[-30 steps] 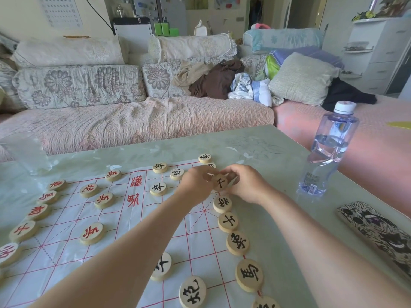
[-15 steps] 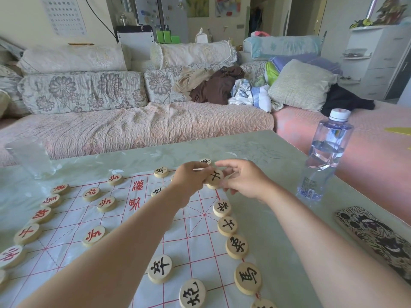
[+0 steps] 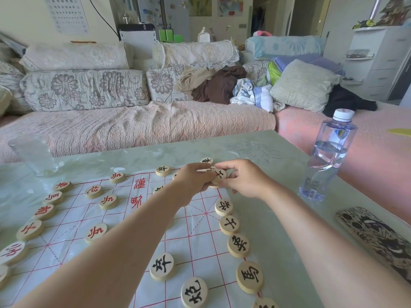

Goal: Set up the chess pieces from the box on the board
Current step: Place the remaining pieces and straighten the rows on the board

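The black-marked piece [image 3: 219, 175] is lifted clear of the board [image 3: 195, 236] and tilted between both sets of fingers. The left hand [image 3: 193, 177] grips it from the left with curled fingers. The right hand [image 3: 245, 182] pinches its right rim between forefinger and thumb. Pale disc edges show under the left fingertips, so that hand may hold more than 1 disc; I cannot tell. Nearer than the fingers, a file of black pieces [image 3: 229, 224] lines the board's edge, 4 in full view. Just beyond the fingers sits the corner piece [image 3: 206, 161]. The red pieces [image 3: 108, 201] stand well left of the left hand.

The step looks like filling the black back rank. Next, the disc should go down flat on the open crossing beneath the fingers, in line with the file, without nudging its neighbours.
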`<state>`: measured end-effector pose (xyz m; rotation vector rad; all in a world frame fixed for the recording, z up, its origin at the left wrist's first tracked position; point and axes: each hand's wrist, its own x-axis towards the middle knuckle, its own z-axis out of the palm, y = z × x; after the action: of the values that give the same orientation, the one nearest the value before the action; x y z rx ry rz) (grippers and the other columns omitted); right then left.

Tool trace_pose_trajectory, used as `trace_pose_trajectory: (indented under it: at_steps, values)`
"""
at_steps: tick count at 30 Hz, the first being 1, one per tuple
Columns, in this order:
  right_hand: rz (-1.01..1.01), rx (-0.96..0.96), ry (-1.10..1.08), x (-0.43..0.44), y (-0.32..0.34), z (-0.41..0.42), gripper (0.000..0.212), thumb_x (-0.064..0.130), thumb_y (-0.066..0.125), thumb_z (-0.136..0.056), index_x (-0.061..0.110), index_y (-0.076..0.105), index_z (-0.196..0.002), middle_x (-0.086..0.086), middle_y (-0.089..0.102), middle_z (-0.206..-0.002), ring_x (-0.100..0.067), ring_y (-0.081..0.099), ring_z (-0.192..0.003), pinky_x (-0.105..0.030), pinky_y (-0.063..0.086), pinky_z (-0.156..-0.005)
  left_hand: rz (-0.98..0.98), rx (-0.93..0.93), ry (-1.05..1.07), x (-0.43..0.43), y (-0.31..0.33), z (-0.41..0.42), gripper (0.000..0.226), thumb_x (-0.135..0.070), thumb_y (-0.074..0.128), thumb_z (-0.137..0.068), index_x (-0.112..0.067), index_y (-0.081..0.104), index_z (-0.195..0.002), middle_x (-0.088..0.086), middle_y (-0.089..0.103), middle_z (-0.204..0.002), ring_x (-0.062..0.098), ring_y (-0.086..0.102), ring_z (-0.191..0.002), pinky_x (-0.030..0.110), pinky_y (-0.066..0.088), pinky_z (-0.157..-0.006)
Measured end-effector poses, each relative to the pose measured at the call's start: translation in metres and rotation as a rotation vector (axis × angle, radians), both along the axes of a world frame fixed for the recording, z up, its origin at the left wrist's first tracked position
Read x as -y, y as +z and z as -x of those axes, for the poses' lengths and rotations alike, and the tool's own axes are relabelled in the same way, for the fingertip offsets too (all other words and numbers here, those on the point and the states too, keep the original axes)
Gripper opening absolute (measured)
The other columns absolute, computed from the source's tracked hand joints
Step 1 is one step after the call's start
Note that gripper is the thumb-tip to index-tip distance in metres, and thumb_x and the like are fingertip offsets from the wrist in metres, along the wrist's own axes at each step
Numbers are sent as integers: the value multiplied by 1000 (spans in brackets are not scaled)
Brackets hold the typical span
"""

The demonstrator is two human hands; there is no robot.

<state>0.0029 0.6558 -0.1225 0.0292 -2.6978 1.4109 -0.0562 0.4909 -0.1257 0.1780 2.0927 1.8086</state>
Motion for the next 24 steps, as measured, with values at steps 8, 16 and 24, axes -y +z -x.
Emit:
trace_pose_trajectory:
  at_steps: [8,16,24]
  values:
    - [-194,99,-94,-13,-29,6,39,32,82,-78,29,69,-114,13,66,-107,-6,61,-97,-24,44,-84,632,-479,-82,5,-17,-3,25,-21,49,-95,-28,63,-113,-5,63,-102,13,52,-54,23,41,-47]
    - [-166,126,-101,-7,-30,4,40,42,84,-73,33,71,-111,15,64,-98,-4,61,-95,-18,44,-76,714,-534,-207,10,-26,-6,26,-23,62,-90,-32,64,-114,-11,60,-105,13,60,-89,27,50,-78]
    - [-205,120,-65,-5,-24,-1,29,34,77,-84,33,73,-113,11,70,-107,-9,62,-101,-23,46,-88,671,-551,-206,12,-32,-3,23,-22,67,-85,-33,68,-105,-15,63,-99,11,57,-80,31,52,-81]
